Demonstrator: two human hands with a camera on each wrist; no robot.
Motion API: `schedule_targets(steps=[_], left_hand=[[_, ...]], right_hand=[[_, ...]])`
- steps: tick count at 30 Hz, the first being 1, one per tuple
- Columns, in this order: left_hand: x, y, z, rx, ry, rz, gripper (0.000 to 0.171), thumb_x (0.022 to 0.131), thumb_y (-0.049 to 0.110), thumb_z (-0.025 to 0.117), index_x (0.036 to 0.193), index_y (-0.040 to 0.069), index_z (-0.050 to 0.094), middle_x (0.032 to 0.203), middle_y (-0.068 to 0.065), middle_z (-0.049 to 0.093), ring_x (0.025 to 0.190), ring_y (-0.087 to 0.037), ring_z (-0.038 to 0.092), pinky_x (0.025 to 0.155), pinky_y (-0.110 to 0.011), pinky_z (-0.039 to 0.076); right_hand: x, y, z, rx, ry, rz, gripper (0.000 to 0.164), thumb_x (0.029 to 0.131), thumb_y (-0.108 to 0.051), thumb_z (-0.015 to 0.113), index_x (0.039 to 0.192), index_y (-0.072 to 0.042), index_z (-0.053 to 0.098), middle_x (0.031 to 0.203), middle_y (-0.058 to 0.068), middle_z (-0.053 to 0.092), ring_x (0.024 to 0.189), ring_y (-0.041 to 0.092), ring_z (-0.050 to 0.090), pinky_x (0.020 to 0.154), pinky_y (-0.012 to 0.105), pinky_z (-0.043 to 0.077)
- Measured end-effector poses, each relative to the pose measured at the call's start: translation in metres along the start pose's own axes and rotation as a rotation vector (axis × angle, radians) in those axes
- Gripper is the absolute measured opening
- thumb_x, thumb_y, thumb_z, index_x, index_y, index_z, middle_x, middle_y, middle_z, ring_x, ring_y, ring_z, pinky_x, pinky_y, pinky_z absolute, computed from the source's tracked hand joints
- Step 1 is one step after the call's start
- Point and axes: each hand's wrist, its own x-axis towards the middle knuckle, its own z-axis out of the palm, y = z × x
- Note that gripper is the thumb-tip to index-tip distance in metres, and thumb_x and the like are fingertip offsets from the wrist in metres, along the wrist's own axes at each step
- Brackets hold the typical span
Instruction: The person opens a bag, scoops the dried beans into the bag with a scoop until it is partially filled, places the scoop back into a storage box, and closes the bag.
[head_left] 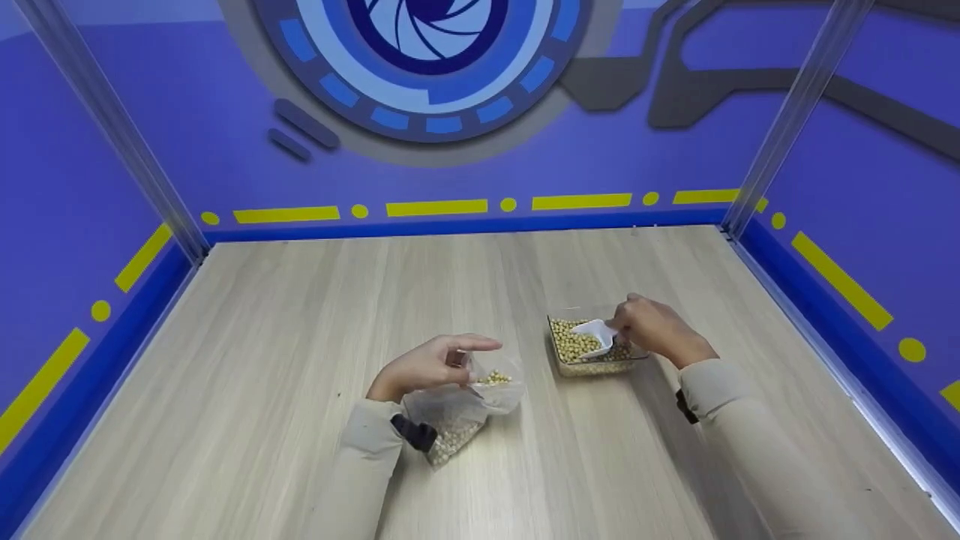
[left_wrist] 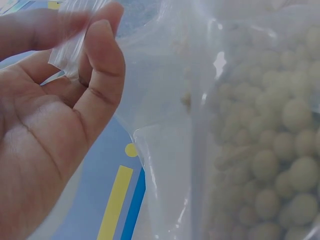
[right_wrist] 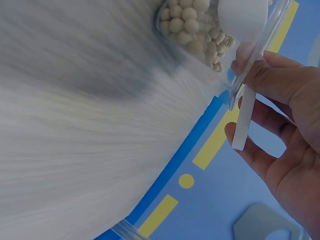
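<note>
My right hand [head_left: 654, 327] grips the handle of a white scoop [head_left: 596, 336], whose bowl sits among pale yellow soybeans [head_left: 574, 346] in a clear square container [head_left: 592, 369]. In the right wrist view the scoop's flat handle [right_wrist: 243, 120] runs between thumb and fingers. My left hand [head_left: 435, 365] pinches the rim of a clear plastic bag [head_left: 504, 401] between thumb and fingers, with the index finger stretched out in the head view. Soybeans fill the bag's lower part [head_left: 450, 439], and a few lie near its mouth. Up close, the left wrist view shows the beans [left_wrist: 280, 165] through the plastic.
The bag and container stand on a light wood table [head_left: 300, 337], the container right of the bag. Blue-purple panels [head_left: 465, 176] with yellow markings enclose the back and both sides, joined by metal posts [head_left: 780, 127] at the corners.
</note>
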Motion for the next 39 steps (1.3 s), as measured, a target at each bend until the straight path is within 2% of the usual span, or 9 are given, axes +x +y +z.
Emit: schedule_targets(steps=[10,17,22,27,31,39], left_hand=[[0.001,-0.002,0.000,-0.012,0.002,0.007,0.058,0.082,-0.011,0.054,0.138,0.000,0.050,0.145,-0.018,0.044,0.069,-0.002,0.053,0.062,-0.019,0.044],[-0.001,-0.002,-0.001,-0.021,-0.008,0.006,0.057,0.083,-0.011,0.054,0.139,-0.003,0.048,0.145,-0.018,0.044,0.068,-0.002,0.053,0.062,-0.020,0.044],[-0.001,-0.001,-0.002,-0.029,-0.017,0.011,0.057,0.083,-0.010,0.051,0.140,-0.004,0.046,0.146,-0.019,0.043,0.067,-0.001,0.053,0.061,-0.021,0.043],[-0.001,-0.002,-0.002,-0.036,-0.017,0.015,0.058,0.082,-0.010,0.051,0.139,-0.004,0.046,0.146,-0.019,0.042,0.068,0.000,0.053,0.061,-0.019,0.044],[-0.001,-0.002,-0.002,-0.035,-0.014,0.012,0.057,0.082,-0.009,0.051,0.139,-0.003,0.047,0.146,-0.019,0.043,0.068,-0.001,0.053,0.062,-0.019,0.044],[-0.001,-0.004,-0.001,-0.020,-0.011,0.007,0.057,0.083,-0.009,0.051,0.139,0.000,0.048,0.146,-0.019,0.043,0.069,-0.002,0.054,0.063,-0.021,0.045]], right_hand=[[0.002,-0.002,0.003,0.068,-0.019,0.058,0.017,0.079,0.007,0.068,0.081,-0.008,0.077,0.075,0.002,0.067,0.067,0.011,0.043,0.060,0.029,0.038],[0.001,0.000,0.006,0.060,0.013,0.057,0.028,0.075,0.011,0.069,0.094,-0.006,0.079,0.085,0.005,0.074,0.072,0.015,0.052,0.064,0.035,0.048],[0.001,0.001,0.009,0.036,0.031,0.077,0.034,0.075,0.013,0.065,0.096,-0.010,0.079,0.086,0.003,0.074,0.071,0.015,0.051,0.062,0.034,0.047],[0.002,0.005,0.014,0.021,0.067,0.031,0.034,0.075,0.013,0.063,0.097,-0.009,0.078,0.089,0.003,0.075,0.073,0.017,0.053,0.063,0.034,0.048],[0.001,0.008,0.017,0.034,0.083,0.000,0.031,0.074,0.010,0.068,0.097,-0.008,0.078,0.090,0.004,0.075,0.078,0.019,0.057,0.067,0.037,0.051],[-0.001,0.009,0.016,0.079,0.056,0.003,0.028,0.075,0.008,0.071,0.098,-0.006,0.077,0.090,0.006,0.074,0.082,0.020,0.058,0.070,0.038,0.051]])
